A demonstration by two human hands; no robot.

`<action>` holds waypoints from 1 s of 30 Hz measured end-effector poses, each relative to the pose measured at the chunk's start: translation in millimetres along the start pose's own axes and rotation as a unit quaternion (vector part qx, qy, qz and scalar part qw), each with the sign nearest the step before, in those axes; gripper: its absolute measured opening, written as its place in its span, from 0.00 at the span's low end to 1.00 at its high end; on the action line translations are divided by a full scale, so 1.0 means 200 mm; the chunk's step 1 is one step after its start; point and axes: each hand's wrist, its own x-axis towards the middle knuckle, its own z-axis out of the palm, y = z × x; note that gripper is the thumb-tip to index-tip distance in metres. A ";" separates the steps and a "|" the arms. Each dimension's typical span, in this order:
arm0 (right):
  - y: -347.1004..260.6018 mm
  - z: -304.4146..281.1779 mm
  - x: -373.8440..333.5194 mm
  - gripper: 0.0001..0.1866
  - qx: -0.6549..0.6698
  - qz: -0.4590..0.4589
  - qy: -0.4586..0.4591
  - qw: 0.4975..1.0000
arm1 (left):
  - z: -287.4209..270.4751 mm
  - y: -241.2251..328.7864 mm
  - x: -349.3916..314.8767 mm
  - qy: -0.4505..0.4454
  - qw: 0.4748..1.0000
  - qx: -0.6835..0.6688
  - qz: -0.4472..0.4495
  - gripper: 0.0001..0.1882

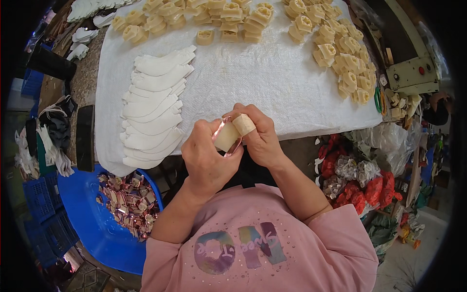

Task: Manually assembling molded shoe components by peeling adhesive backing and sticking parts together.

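My left hand [206,153] is closed around a shiny pink metallic piece [226,138] with a pale cream inner face, held just in front of the table's near edge. Its fingers and thumb grip the rim. Close against it, my right hand [262,138] is closed too, its fingertips at the piece's upper right edge. A short beige band or block [243,124] shows at the right hand's fingers; I cannot tell whether it is a wrap on a finger or a held part. To the left, thin white curved pieces [153,107] lie overlapping in a row.
Cream moulded parts [233,12] are stacked along the far side of the white-covered table [253,73], more [350,63] at its right. A blue basin [92,233] at lower left holds many shiny pink pieces [129,202]. Red and clear plastic bags [362,190] lie at right.
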 end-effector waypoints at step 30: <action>0.05 0.11 -0.01 0.17 0.115 0.087 0.043 0.989 | -0.02 -0.08 -0.03 0.032 0.998 0.030 -0.034 0.19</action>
